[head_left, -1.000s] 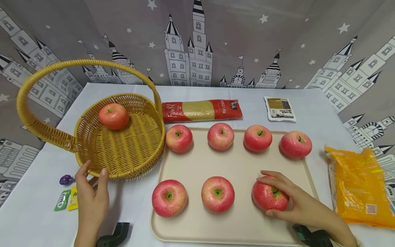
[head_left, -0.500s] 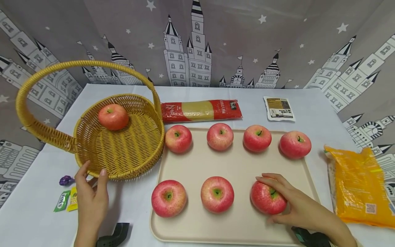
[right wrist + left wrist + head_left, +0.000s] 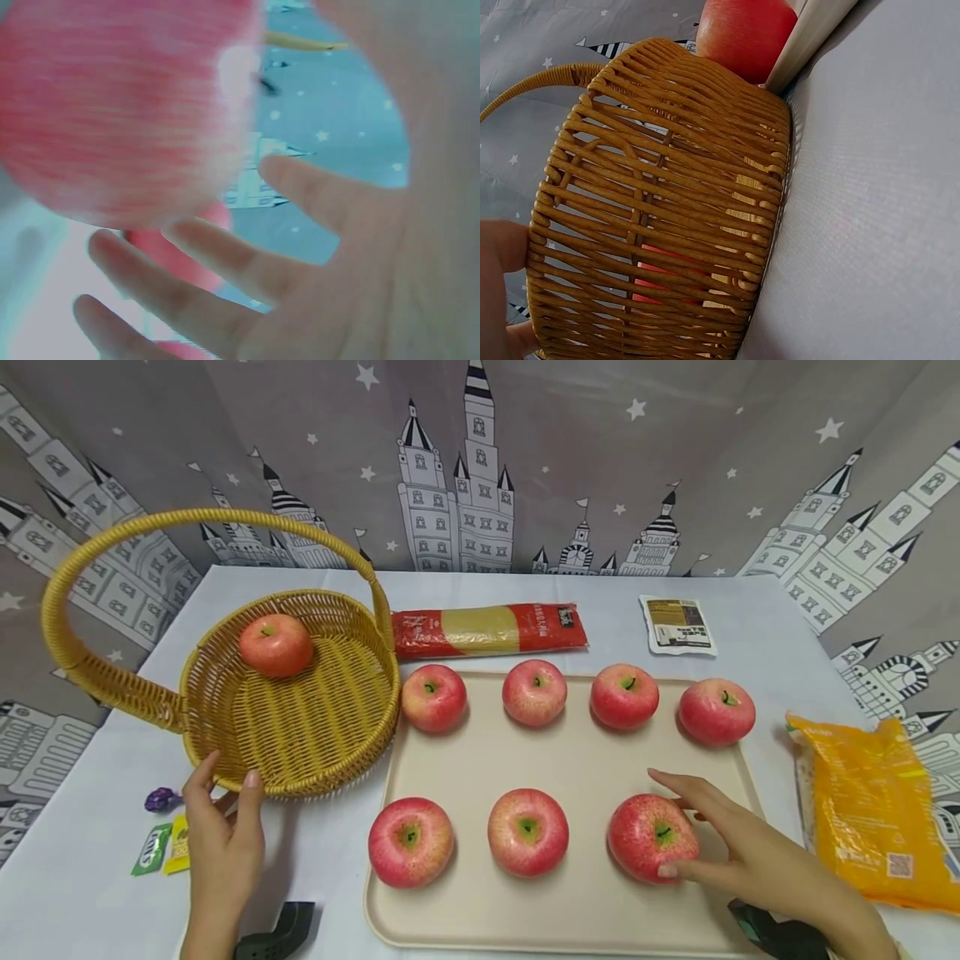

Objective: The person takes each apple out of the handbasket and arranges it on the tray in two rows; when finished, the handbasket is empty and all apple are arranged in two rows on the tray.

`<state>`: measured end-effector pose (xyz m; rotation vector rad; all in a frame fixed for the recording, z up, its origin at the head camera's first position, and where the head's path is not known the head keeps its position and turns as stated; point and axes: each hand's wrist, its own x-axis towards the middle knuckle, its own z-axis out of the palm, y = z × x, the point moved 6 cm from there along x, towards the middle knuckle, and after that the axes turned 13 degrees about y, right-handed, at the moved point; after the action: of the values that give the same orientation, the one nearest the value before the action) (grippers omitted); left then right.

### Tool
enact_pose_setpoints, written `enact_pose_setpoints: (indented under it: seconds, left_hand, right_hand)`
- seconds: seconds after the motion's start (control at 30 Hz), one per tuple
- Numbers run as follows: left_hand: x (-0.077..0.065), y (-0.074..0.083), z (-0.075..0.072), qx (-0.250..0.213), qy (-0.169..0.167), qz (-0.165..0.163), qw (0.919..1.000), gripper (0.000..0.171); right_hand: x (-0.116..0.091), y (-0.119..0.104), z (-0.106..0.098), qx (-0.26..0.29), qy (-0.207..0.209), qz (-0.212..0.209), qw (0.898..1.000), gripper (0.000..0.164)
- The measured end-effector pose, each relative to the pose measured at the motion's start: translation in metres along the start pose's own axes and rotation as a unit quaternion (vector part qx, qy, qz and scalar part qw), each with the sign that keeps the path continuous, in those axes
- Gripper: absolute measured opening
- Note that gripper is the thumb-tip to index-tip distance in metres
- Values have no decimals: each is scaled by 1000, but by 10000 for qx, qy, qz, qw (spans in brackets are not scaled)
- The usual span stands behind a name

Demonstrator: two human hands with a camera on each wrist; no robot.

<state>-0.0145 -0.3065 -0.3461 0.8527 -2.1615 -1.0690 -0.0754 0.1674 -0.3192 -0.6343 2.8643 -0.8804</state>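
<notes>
In the head view, my left hand [image 3: 225, 843] rests its thumb and a finger on the near rim of a woven basket [image 3: 352, 768]. The basket's outer wall [image 3: 660, 202] fills much of the left wrist view. One apple [image 3: 276, 645] lies inside, toward the back. My right hand [image 3: 757, 852] is spread beside the front right apple [image 3: 652, 837] on a beige tray [image 3: 585, 918]. Its thumb tip overlaps the apple's near side, while the other fingers [image 3: 180, 300] stand apart from the fruit in the right wrist view. Contact at the thumb cannot be told.
Two more apples, a middle one [image 3: 528, 832] and a left one [image 3: 411, 843], share the tray's front row. Several apples line its back edge. Behind lies a red-and-yellow packet [image 3: 487, 630], with a white pouch [image 3: 678, 625] farther right. An orange bag [image 3: 877, 818] and small candies [image 3: 152, 849] flank the tray and basket.
My right hand's fingers were over the front right apple; they have spread and drawn back to the right. That apple has shifted slightly left. The left hand and basket stay put.
</notes>
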Motion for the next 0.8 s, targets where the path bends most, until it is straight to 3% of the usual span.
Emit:
enact_pose_setpoints:
  seconds: [0.1,0.2,0.4,0.6,0.8]
  left_hand:
    - [0,0,0,36,14,13,10000,53]
    - [-1,0,0,19,26,35,10000,53]
    - [-1,0,0,-23,50,27,10000,52]
    - [0,1,1,-54,28,59,10000,52]
    - [0,0,1,-77,36,21,10000,53]
  right_hand:
    - [8,-5,-12,-23,110,-113,9999,68]
    - [21,-15,-23,-136,281,-551,9980,64]
    - [59,-41,-24,110,-30,-1105,9938,58]
    - [106,-75,-1,608,-526,-1571,9843,55]
    - [158,-128,36,753,-1107,-2220,9658,58]
